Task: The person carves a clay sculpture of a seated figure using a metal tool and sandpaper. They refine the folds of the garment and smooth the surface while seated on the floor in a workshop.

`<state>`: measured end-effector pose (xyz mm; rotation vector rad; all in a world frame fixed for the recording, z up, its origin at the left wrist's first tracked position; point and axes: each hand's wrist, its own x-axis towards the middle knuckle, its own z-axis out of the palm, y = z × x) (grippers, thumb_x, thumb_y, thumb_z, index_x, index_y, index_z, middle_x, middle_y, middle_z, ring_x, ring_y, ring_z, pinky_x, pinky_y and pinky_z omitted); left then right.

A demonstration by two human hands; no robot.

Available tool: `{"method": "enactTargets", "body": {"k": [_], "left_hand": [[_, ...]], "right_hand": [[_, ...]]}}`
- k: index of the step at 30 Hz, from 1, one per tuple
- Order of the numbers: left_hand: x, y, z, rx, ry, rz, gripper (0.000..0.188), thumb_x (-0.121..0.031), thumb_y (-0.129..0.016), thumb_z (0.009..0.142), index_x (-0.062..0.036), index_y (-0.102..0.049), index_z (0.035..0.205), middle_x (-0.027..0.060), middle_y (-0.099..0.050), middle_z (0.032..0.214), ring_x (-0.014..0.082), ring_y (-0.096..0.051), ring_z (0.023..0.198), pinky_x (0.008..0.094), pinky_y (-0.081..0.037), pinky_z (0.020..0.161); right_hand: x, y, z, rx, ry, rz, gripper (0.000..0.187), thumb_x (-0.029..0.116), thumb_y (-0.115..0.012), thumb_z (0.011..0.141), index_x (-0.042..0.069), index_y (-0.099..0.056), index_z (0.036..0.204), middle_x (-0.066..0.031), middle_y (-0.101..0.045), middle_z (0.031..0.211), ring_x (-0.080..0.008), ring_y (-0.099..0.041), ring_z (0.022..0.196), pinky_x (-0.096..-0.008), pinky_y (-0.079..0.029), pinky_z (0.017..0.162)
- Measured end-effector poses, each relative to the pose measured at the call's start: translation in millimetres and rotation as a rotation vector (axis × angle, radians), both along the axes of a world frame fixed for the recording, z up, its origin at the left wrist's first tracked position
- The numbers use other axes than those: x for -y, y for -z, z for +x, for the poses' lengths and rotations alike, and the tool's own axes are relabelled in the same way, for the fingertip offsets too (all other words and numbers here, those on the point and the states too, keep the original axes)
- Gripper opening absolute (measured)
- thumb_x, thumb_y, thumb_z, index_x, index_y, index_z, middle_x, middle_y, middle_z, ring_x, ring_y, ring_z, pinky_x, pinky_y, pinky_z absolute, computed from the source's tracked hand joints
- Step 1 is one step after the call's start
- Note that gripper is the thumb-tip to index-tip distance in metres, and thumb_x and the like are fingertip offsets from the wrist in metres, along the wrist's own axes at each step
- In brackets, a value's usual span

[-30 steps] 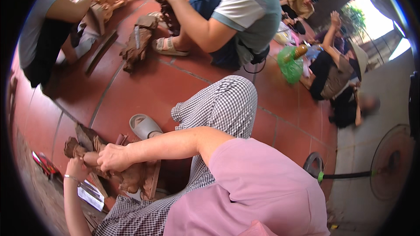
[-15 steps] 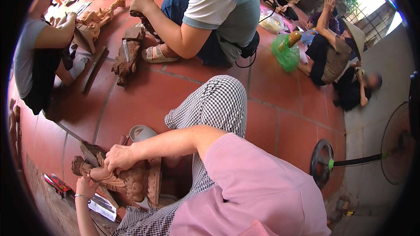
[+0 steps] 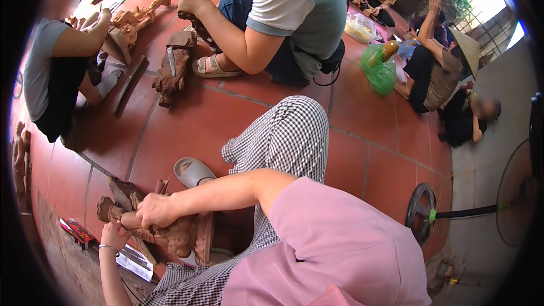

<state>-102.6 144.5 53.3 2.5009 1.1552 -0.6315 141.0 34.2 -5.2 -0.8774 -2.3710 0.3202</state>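
A brown carved figure lies tilted across my lap at the lower left, its narrower end pointing left. My right hand rests on its upper side with the fingers curled; what they hold, if anything, is hidden. Below and left of it, my left hand, with a bracelet at the wrist, grips the figure near its narrow end. A rough dark brown block sits just beyond the figure. My checkered trouser leg is bent up, and a grey sandal shows past my right forearm.
White paper with slim tools and a red-black packet lie beside my left hand. Ahead, a person squats near a carved block; another works at left. A fan lies at right.
The whole view has shifted slightly, with things appearing a little further right. Both hands stay at the carved figure, and more of the grey sandal shows.
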Motion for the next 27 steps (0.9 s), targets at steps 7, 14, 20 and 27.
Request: {"method": "enactTargets", "body": {"k": [7,14,20,27], "left_hand": [[11.2,-7.8,5.4,0.023,0.003,0.204,0.042,-0.037,-0.079,0.072,0.0000,-0.071,0.089,0.0228,-0.070,0.087,0.0416,-0.067,0.091,0.0515,-0.053,0.080],[44.2,-57.4,61.1,0.705,-0.552,-0.574,0.041,-0.034,-0.054,0.103,0.0041,-0.068,0.110,0.0103,-0.071,0.093,0.0126,-0.068,0.077,0.0282,-0.054,0.064],[64.8,-45.3,78.7,0.862,-0.530,-0.861,0.026,-0.017,-0.060,0.102,0.0036,-0.061,0.118,0.0044,-0.069,0.096,0.0111,-0.067,0.082,0.0250,-0.055,0.071],[82.9,-60.3,102.3,0.993,-0.654,-0.779,0.024,-0.010,-0.062,0.098,-0.0006,-0.058,0.120,0.0048,-0.069,0.100,0.0120,-0.067,0.089,0.0262,-0.056,0.078]], "right_hand": [[12.6,4.6,7.5,-0.087,0.181,0.031,0.017,0.030,-0.075,0.065,0.024,-0.076,0.082,0.0005,-0.061,0.088,-0.0221,-0.060,0.093,-0.0401,-0.050,0.076],[38.9,-67.5,9.5,-0.198,0.211,0.419,0.007,0.027,-0.065,0.068,0.021,-0.065,0.063,0.0024,-0.055,0.079,-0.0192,-0.057,0.083,-0.0377,-0.050,0.075],[72.5,-70.2,-9.0,-0.436,0.259,0.368,0.016,0.027,-0.073,0.067,0.015,-0.067,0.076,-0.0013,-0.058,0.085,-0.0219,-0.062,0.085,-0.0370,-0.052,0.073],[99.7,-60.0,16.1,-0.903,0.561,-0.295,0.044,0.032,-0.085,0.073,0.007,-0.058,0.097,-0.0065,-0.059,0.092,-0.0226,-0.060,0.081,-0.0354,-0.051,0.071]]}}
